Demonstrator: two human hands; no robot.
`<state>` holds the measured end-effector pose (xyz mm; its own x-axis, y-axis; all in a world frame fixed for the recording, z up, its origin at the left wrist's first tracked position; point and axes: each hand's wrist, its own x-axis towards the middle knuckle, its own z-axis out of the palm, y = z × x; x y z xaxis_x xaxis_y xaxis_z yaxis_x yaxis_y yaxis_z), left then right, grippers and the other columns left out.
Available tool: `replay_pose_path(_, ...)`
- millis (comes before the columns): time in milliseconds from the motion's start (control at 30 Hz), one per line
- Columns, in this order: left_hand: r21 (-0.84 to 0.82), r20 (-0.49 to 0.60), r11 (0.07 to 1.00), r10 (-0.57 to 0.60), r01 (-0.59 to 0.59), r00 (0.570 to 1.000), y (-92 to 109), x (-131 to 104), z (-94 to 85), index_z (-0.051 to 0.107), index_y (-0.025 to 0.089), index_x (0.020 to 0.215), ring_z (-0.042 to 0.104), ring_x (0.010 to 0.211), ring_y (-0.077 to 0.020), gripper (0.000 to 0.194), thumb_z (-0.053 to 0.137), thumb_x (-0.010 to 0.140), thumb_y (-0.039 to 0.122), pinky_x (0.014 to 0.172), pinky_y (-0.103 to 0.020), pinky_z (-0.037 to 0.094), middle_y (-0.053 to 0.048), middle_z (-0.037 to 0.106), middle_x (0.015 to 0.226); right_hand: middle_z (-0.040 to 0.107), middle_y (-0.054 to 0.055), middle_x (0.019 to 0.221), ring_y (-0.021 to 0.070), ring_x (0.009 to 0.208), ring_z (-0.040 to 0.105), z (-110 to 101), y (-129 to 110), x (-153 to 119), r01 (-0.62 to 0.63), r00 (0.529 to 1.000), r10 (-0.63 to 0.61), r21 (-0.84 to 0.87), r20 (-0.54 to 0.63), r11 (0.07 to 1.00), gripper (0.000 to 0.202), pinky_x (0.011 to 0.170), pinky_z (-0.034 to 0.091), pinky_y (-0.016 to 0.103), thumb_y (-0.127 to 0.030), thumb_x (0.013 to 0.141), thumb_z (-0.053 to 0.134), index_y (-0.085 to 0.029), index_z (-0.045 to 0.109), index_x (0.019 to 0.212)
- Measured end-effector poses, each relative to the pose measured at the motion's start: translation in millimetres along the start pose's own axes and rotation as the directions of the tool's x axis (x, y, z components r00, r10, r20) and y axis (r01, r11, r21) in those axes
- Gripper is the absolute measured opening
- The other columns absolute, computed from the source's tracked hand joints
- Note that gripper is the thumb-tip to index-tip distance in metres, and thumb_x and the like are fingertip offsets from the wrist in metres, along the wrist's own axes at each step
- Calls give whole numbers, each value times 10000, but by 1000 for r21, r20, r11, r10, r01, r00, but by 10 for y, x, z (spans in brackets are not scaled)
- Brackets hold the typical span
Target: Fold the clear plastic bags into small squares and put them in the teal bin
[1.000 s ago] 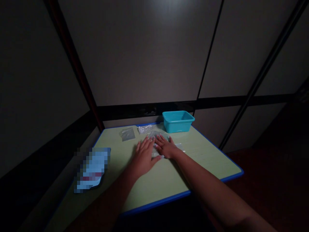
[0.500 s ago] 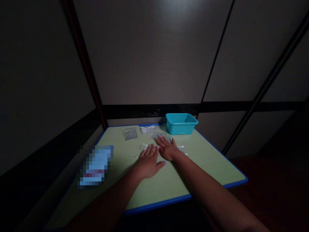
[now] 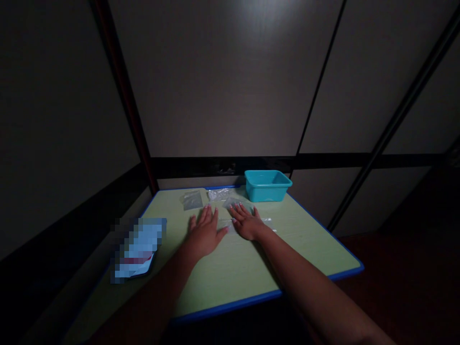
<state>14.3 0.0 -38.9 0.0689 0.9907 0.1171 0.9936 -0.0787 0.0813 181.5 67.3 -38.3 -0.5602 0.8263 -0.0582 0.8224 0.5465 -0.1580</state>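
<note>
Lying flat with fingers spread, the left hand (image 3: pixel 203 235) and right hand (image 3: pixel 247 223) press a clear plastic bag (image 3: pixel 230 224) onto the table (image 3: pixel 230 273).

Clear plastic bag (image 3: pixel 230 224): flat on green table, seemingly empty, pressed under both palms.

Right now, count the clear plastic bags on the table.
4: one far left, one crumpled by the bin, one beyond the right fingertips, one under the right hand. More may be hidden.

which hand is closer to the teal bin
Right. The right hand lies flat just in front of the teal bin; the left hand lies further left and nearer the person.
</note>
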Motion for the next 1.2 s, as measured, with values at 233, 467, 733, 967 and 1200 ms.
replay_pose_path(233, -77, 80, 954, 297, -291, 952, 129, 42, 67, 144, 154, 1423, 57, 1362, -211, 685, 214, 873, 556, 1076, -462, 70, -82, 93, 1481, 44, -21, 1488, 150, 1361, -14, -38, -26, -24, 24, 1000, -23, 92, -21, 995, 558, 1050, -51, 513, -434, 909, 2, -235, 12, 1430)
replay_pose_path(467, -80, 51, 955, 290, -286, 956, 18, 64, 63, 73, 163, 1429, 44, 1364, -202, 689, 220, 878, 549, 1066, -496, 77, -66, 51, 1485, 121, 28, 1483, 181, 1362, 55, -47, 43, -1, 106, 966, -4, 379, -260, 919, 567, 1028, -81, 552, -461, 911, -12, -243, 39, 1432)
replay_pose_path(733, -95, 88, 960, 272, -264, 958, 25, 103, 74, 106, 151, 1425, 56, 1361, -213, 702, 280, 867, 540, 1061, -486, 119, -90, 69, 1483, 102, 8, 1486, 159, 1362, 48, -85, 175, 2, 10, 888, 161, 368, -431, 930, 538, 1012, -64, 590, -411, 923, 119, -262, 2, 1427)
replay_pose_path(967, -74, 161, 953, 302, -293, 940, 23, 107, 131, 174, 164, 1415, 99, 1358, -205, 667, 233, 874, 549, 1060, -501, 124, -73, 115, 1475, -31, 22, 1490, 168, 1359, -65, 15, 157, 11, -81, 977, 106, 138, -186, 987, 581, 993, -43, 616, -407, 906, 174, -238, -17, 1427)
replay_pose_path(1200, -18, 170, 991, 131, -130, 977, 19, 84, 112, 146, 180, 1421, 64, 1361, -224, 662, 214, 873, 546, 1043, -539, 131, -59, 80, 1478, -124, 38, 1480, 191, 1348, -131, 51, 186, 28, -154, 984, 159, 64, -82, 986, 609, 980, -50, 624, -412, 897, 197, -240, -53, 1425)
